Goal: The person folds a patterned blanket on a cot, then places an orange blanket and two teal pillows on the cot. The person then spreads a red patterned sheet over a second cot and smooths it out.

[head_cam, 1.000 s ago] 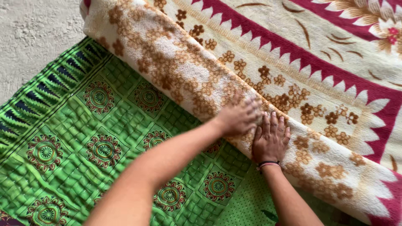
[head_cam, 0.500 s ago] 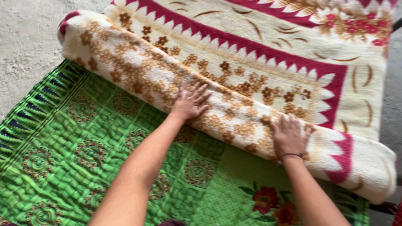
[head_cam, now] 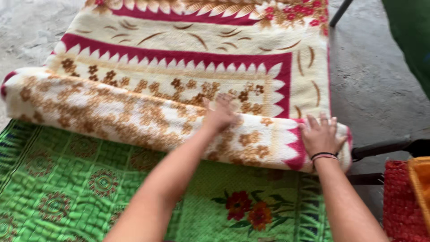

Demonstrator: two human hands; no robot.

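A thick cream blanket with brown flowers and a crimson zigzag border is partly rolled into a long roll [head_cam: 112, 114] across the view. Its unrolled part [head_cam: 201, 54] lies flat beyond the roll. My left hand [head_cam: 220, 115] presses on top of the roll near its middle, fingers spread. My right hand [head_cam: 321, 134], with a dark band at the wrist, lies flat on the roll's right end over the crimson border. Under the roll lies a green patterned mat [head_cam: 89, 179] with a red flower print [head_cam: 244, 208].
Grey concrete floor [head_cam: 371, 80] runs along the right and top left. A dark metal bar [head_cam: 385, 147] sticks out at the right of the roll. A red and orange woven thing [head_cam: 405, 197] sits at the lower right corner. A green surface [head_cam: 412, 31] shows at the top right.
The view has swung right, so the roll's right end and the floor show. Both hands moved rightward along the roll; the right hand now rests on its end.
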